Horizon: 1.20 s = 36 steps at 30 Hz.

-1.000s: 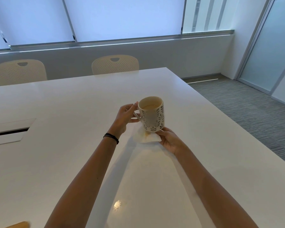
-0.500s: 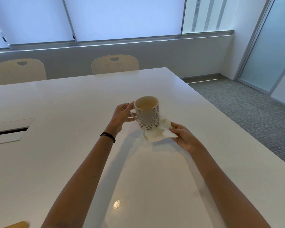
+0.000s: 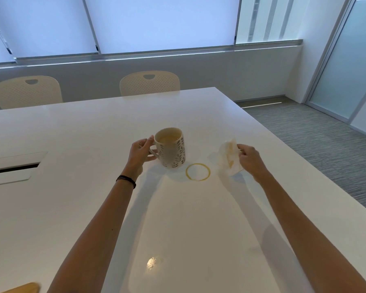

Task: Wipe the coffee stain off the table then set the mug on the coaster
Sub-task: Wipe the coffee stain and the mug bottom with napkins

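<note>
My left hand (image 3: pixel 140 152) grips the handle of a cream mug (image 3: pixel 172 150) with a leaf pattern and holds it just above the white table (image 3: pixel 76 132); light coffee shows inside. A brown ring-shaped coffee stain (image 3: pixel 198 172) lies on the table just right of the mug's base. My right hand (image 3: pixel 249 158) holds a crumpled white tissue (image 3: pixel 228 158) with brown marks, lifted off the table to the right of the stain. A wooden coaster (image 3: pixel 23 288) shows partly at the bottom left corner.
A rectangular cable hatch (image 3: pixel 15 168) is set into the table at the left. Two cream chairs (image 3: pixel 149 83) (image 3: pixel 28 92) stand at the far edge. The table's right edge (image 3: pixel 300 157) drops to grey carpet.
My right hand pulled the tissue out from under the mug and moved right, lifting it. The mug shifted left, and the ring stain is now exposed.
</note>
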Available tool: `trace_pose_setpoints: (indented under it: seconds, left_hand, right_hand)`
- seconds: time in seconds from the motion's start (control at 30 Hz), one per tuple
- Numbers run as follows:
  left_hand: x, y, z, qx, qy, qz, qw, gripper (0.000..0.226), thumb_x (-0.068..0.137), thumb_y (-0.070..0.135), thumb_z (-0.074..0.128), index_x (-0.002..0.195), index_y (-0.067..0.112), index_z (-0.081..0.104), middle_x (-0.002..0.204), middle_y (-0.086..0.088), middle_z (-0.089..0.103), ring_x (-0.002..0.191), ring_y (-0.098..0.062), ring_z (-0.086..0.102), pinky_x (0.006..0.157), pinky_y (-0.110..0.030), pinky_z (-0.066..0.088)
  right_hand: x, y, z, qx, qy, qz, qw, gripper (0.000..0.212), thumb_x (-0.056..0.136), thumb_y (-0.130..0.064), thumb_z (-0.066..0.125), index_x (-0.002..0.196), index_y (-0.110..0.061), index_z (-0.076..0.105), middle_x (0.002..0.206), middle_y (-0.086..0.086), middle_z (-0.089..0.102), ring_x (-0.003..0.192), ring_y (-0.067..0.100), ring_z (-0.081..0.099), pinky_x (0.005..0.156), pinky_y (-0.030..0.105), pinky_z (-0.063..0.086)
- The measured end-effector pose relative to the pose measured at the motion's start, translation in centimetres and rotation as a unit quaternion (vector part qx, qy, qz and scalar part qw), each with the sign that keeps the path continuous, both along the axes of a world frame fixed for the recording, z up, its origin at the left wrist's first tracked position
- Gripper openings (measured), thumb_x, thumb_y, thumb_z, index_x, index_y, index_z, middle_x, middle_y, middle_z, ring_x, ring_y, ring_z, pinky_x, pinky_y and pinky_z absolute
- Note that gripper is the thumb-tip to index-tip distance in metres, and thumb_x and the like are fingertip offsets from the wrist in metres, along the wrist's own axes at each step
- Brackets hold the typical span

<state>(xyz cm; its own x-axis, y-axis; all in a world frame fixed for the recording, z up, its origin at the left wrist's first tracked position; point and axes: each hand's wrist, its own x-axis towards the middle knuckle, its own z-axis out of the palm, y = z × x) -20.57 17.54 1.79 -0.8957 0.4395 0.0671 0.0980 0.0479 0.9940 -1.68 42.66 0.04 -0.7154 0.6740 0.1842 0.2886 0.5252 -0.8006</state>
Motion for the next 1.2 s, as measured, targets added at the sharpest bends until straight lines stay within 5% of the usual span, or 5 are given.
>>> trace_pose_setpoints:
  seconds: [0.2, 0.33, 0.57, 1.03, 1.2]
  left_hand:
    - [-0.2, 0.1, -0.8, 0.003, -0.007, 0.023, 1.000, 0.028, 0.097, 0.029, 0.047, 0.081, 0.014, 0.065, 0.082, -0.003, 0.068, 0.059, -0.001, 0.069, 0.051, -0.017, 0.055]
    - [-0.2, 0.3, -0.9, 0.010, -0.007, 0.027, 1.000, 0.031, 0.097, 0.029, 0.047, 0.076, 0.014, 0.064, 0.080, -0.004, 0.068, 0.059, -0.001, 0.069, 0.050, -0.016, 0.054]
    - [-0.5, 0.7, -0.5, 0.014, -0.006, 0.024, 1.000, 0.029, 0.097, 0.029, 0.046, 0.079, 0.014, 0.064, 0.080, -0.005, 0.067, 0.058, -0.001, 0.069, 0.051, -0.016, 0.055]
    - [0.0, 2.1, -1.1, 0.019, -0.010, 0.029, 0.999, 0.030, 0.097, 0.026, 0.045, 0.094, 0.002, 0.062, 0.096, -0.016, 0.065, 0.071, -0.011, 0.066, 0.053, -0.017, 0.056]
    - [0.5, 2.8, -1.3, 0.018, -0.016, 0.026, 0.999, 0.029, 0.098, 0.026, 0.044, 0.084, 0.008, 0.063, 0.097, -0.015, 0.065, 0.072, -0.012, 0.066, 0.059, -0.023, 0.056]
  right_hand:
    - [-1.9, -3.0, -2.6, 0.119, -0.059, 0.102, 0.986, 0.047, 0.086, 0.008, 0.041, 0.125, -0.009, 0.059, 0.123, 0.021, 0.062, 0.114, 0.030, 0.060, 0.091, 0.030, 0.043]
    - [-3.4, -3.9, -5.2, 0.158, -0.205, 0.173, 0.950, 0.045, 0.099, -0.014, 0.036, 0.144, -0.013, 0.033, 0.156, 0.012, 0.020, 0.145, 0.027, 0.015, 0.117, 0.042, 0.008]
    - [-4.3, -3.9, -5.5, 0.202, -0.229, 0.220, 0.927, 0.047, 0.102, -0.022, 0.026, 0.148, -0.019, 0.018, 0.159, 0.005, 0.006, 0.147, 0.016, 0.004, 0.117, 0.031, 0.004]
    - [-2.7, -7.0, -5.2, 0.232, -0.167, 0.365, 0.886, 0.046, 0.102, -0.020, 0.029, 0.147, -0.023, 0.022, 0.158, 0.002, 0.013, 0.146, 0.013, 0.011, 0.119, 0.030, 0.009]
    - [-0.8, -7.5, -4.7, 0.211, -0.155, 0.404, 0.876, 0.044, 0.102, -0.018, 0.031, 0.146, -0.022, 0.027, 0.157, 0.000, 0.017, 0.144, 0.008, 0.013, 0.118, 0.026, 0.009]
